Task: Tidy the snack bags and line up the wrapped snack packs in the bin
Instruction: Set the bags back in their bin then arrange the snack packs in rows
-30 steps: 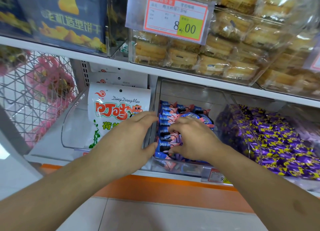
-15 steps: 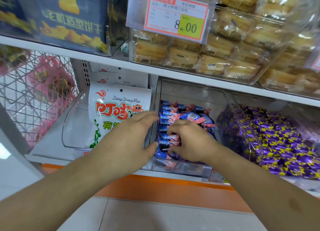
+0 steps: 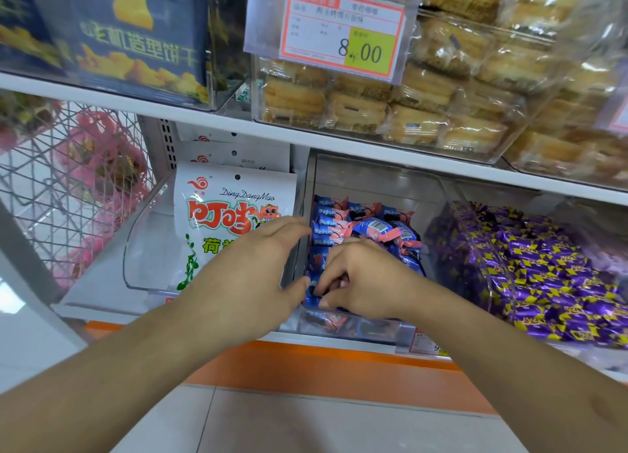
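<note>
the blue wrapped snack packs (image 3: 343, 230) lie in the clear middle bin (image 3: 373, 187) on the lower shelf; a left column looks lined up, but those on the right are still jumbled. the right hand (image 3: 356, 279) pinches a pack at the front. the left hand (image 3: 258, 265) spreads across the bin's left wall. the white snack bags (image 3: 234, 207) stand upright in the neighbouring bin, seemingly tidy.
</note>
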